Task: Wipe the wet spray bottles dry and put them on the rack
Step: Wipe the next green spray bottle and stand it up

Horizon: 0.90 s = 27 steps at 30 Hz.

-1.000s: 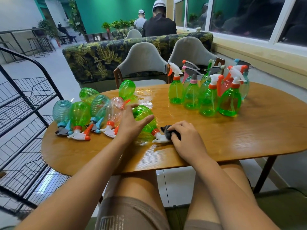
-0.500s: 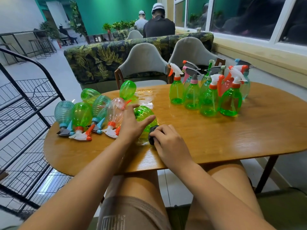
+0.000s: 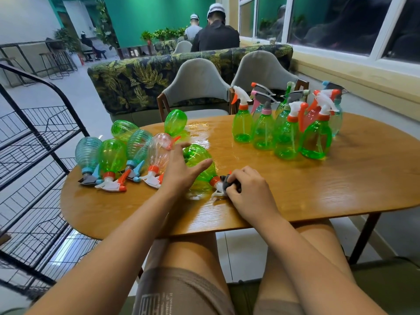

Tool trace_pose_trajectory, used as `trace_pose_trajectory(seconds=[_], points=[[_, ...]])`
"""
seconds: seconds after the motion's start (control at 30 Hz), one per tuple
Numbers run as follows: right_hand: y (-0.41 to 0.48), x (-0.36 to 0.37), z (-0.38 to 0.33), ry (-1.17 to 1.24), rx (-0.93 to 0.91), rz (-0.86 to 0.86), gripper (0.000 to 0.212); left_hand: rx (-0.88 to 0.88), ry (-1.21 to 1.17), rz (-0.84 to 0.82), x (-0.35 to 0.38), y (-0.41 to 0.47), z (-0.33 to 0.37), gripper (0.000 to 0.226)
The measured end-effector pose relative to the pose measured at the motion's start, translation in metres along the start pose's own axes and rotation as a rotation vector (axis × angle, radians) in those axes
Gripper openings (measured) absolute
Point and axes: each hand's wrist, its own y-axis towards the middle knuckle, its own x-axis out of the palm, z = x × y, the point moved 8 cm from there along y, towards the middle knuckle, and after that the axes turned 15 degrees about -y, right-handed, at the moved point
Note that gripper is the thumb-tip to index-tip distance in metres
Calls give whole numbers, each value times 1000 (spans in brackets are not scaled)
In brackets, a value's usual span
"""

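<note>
Wiping seems early: left hand point(image 3: 179, 171), fingers spread, steadies a green bottle point(image 3: 202, 176) lying on the table point(image 3: 318, 189), right hand point(image 3: 247, 189) grips a dark cloth point(image 3: 225, 179) at its nozzle point(image 3: 217, 192), and no bottle shows on the rack point(image 3: 34, 137).

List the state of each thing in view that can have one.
Green spray bottle, lying on its side under the left hand.
Left hand, fingers straight, resting on that bottle.
Right hand, curled round the bunched dark cloth at the bottle's nozzle.
Bottles at left, lying on their sides.
Bottles at right, standing upright, trigger heads on.
Table, shiny, seemingly wet at the far middle.
</note>
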Motion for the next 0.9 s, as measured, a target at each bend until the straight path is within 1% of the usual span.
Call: trace_pose_trajectory(seconds=[0.17, 0.3, 0.43, 0.53, 0.7, 0.77, 0.9], points=[[20, 9, 0, -27, 2, -9, 13, -3, 11, -1, 1, -1, 4, 92], [37, 18, 6, -48, -8, -61, 22, -10, 13, -11, 1, -3, 5, 93], [45, 25, 24, -47, 44, -95, 29, -19, 6, -15, 1, -4, 6, 93], [41, 22, 35, 13, 92, -53, 27, -30, 5, -12, 1, -6, 5, 92], [31, 2, 48, 72, 158, 102, 25, -24, 59, -17, -2, -6, 6, 95], [28, -1, 54, 77, 174, 107, 26, -5, 88, -18, -3, -7, 10, 95], [25, 0, 60, 103, 204, 88, 26, 61, 127, -32, -6, -7, 26, 86]])
